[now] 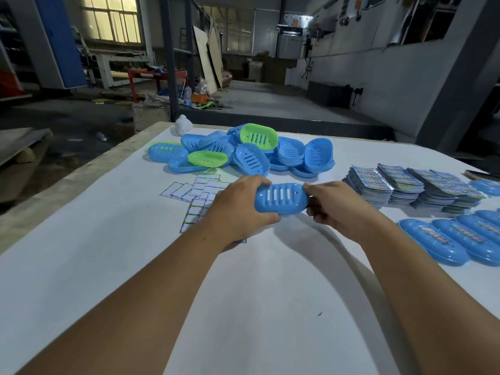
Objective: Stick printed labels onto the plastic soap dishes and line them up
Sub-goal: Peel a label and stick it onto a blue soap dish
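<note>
Both hands grasp one blue soap dish [281,199] above the surface [243,307]: left hand [238,209] and right hand [331,205] at its ends. Beyond lies the loose dish pile [243,151]; label stacks [411,185] sit right, blank backing sheets [197,193] under the left hand.

This is a factory workshop, dim and cluttered. Beyond the white-covered worktable [108,266] lie a bare concrete floor [270,104], a steel support column [170,63], leaning boards [208,60] and a grimy multi-pane window [112,18]. Bulk goods on the table suggest piecework: a heap of plastic soap dishes [243,152] and stacks of printed labels [405,185].
</note>
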`<action>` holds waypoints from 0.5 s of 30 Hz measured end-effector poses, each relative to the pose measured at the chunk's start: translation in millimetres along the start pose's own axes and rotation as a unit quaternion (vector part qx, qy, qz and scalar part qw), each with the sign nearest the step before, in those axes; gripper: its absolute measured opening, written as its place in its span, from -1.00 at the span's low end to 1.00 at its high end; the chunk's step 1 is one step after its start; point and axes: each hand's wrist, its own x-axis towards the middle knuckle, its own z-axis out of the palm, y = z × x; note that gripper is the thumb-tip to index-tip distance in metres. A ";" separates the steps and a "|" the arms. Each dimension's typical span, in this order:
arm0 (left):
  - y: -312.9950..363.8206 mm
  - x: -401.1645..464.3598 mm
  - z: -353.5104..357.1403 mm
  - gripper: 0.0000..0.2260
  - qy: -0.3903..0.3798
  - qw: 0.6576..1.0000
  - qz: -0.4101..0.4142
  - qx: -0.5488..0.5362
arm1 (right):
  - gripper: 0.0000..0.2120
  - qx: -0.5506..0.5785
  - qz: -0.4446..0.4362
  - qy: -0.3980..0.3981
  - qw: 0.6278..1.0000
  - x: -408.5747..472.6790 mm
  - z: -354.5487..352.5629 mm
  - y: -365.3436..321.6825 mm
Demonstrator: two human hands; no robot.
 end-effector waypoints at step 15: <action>-5.5 1.2 -20.1 -0.61 0.001 0.990 -0.131 0.049 | -0.67 -0.329 -0.173 -0.089 0.924 3.0 -0.8 15.0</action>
